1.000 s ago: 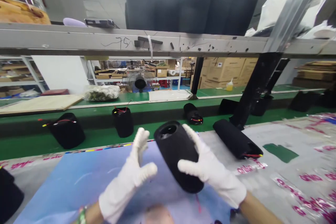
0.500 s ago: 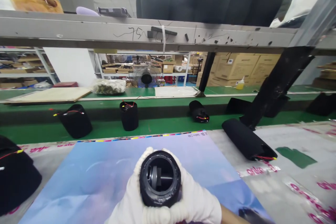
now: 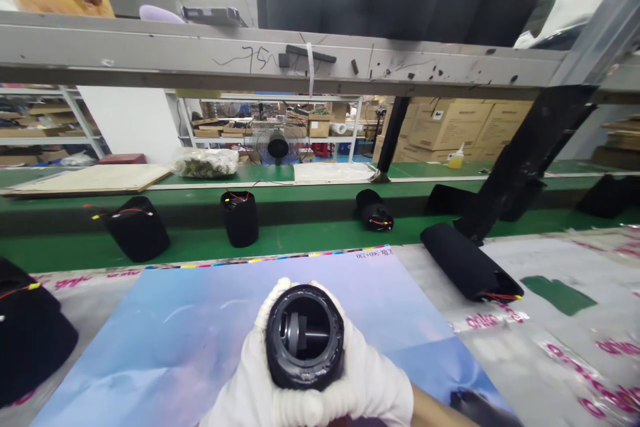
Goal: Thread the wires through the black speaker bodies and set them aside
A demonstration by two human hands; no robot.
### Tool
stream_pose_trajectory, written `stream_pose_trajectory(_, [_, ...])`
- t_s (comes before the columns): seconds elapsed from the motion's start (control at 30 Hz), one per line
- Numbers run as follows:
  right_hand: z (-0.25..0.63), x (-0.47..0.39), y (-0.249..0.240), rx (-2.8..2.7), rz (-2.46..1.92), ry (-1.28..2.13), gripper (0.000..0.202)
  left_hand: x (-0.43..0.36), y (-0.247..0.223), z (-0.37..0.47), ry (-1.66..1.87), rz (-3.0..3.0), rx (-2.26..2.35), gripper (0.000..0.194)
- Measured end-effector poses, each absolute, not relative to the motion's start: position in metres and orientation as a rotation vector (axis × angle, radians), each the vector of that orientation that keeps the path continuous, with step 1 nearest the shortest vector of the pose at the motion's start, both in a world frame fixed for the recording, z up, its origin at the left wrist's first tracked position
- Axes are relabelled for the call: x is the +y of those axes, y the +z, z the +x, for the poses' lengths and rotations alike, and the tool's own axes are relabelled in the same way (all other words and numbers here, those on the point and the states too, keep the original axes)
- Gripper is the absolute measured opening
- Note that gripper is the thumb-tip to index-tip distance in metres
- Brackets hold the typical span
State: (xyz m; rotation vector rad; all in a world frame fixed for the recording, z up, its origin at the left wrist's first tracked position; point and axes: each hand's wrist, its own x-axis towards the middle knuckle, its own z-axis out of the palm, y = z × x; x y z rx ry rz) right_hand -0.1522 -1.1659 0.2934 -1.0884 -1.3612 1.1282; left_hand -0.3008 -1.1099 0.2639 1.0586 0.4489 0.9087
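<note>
At the lower middle of the frame a black cylindrical housing (image 3: 305, 337) is held up with its open end facing the camera, so its hollow inside and a small part within show. The left hand (image 3: 250, 383), in a white glove, wraps the housing's left side with fingers curled around it, and the right hand (image 3: 373, 380), gloved the same, wraps the right side; both are closed on the housing and meet beneath it. Under the hands lies a blue printed sheet (image 3: 165, 327) spread over the surface (image 3: 560, 320), which is covered in clear film with pink lettering. To the right of the sheet a long black cylinder (image 3: 467, 261) lies on its side with red and yellow wires at its near end. At the far left edge a black fabric piece (image 3: 30, 333) sits partly out of view. Beyond the surface runs a green belt (image 3: 310, 237) carrying more black housings: one lying at the left (image 3: 135, 230), one upright near the middle (image 3: 240, 217) and one on its side (image 3: 374, 209) to the right. Across the upper frame runs a grey shelf beam (image 3: 150, 53) marked "75".
</note>
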Motion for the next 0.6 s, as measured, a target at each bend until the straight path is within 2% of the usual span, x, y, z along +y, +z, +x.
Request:
stream_pose_trajectory(0.17, [-0.137,-1.161,0.285,-1.299,-0.878,1.268,0.131,-1.102,0.263,-0.305,0.806,1.074,0.223,0.120])
stream_pose_trajectory(0.23, [-0.129,-1.158,0.290,-1.400,-1.018,1.169,0.138,-1.097,0.268,-0.309,0.813,1.247,0.200,0.109])
stream_pose_trajectory(0.33, [-0.120,-1.151,0.308,-1.680,-1.221,0.949,0.125,-1.088,0.281,-0.314,0.886,1.678,0.291,0.082])
stream_pose_trajectory(0.4, [-0.118,-1.145,0.322,-1.891,-1.168,0.770,0.109,-1.085,0.290,-0.318,0.965,1.951,0.329,0.072])
stream_pose_trajectory(0.5, [-0.116,-1.140,0.338,-2.102,-1.091,0.601,0.089,-1.083,0.299,-0.322,1.063,2.208,0.369,0.063])
stream_pose_trajectory(0.53, [-0.115,-1.141,0.341,-2.130,-1.098,0.600,0.088,-1.083,0.299,-0.323,1.058,2.226,0.385,0.061])
stream_pose_trajectory(0.6, [-0.112,-1.144,0.345,-2.134,-1.116,0.627,0.095,-1.084,0.296,-0.323,0.984,2.126,0.411,0.069])
